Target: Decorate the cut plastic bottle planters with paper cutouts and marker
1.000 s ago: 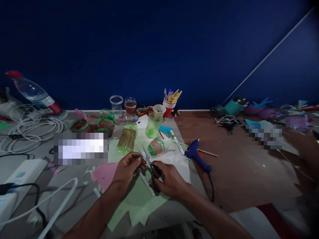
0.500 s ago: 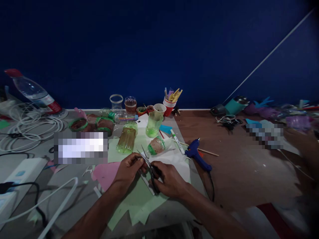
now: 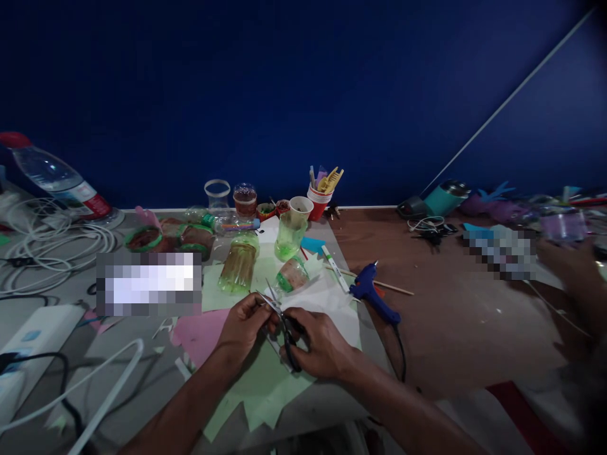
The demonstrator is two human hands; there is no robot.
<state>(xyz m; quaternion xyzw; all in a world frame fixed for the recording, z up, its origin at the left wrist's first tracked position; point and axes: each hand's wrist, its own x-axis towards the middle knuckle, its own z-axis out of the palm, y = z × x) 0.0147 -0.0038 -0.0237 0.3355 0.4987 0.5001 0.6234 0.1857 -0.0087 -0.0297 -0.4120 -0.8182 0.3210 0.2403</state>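
Observation:
My right hand point(image 3: 320, 344) grips the black handles of a pair of scissors point(image 3: 279, 313), whose blades point up and left, slightly apart. My left hand point(image 3: 244, 325) is closed in a pinch right at the blades, holding a small pale strip point(image 3: 275, 347) that runs down between my hands. Both hands hover over light green paper sheets point(image 3: 265, 385) near the table's front edge. A pink paper piece point(image 3: 199, 332) lies just left of my left hand.
Cut green plastic bottles point(image 3: 238, 265) and cups point(image 3: 289, 237) stand behind my hands. A blue glue gun point(image 3: 372, 294) lies to the right, a marker point(image 3: 334, 268) beside it. White cables point(image 3: 52, 243) and a water bottle point(image 3: 52, 180) sit at left. Another person's hand point(image 3: 576, 272) is at far right.
Both hands and the scissors stay close together and have shifted slightly left in the picture. The view has drifted a little.

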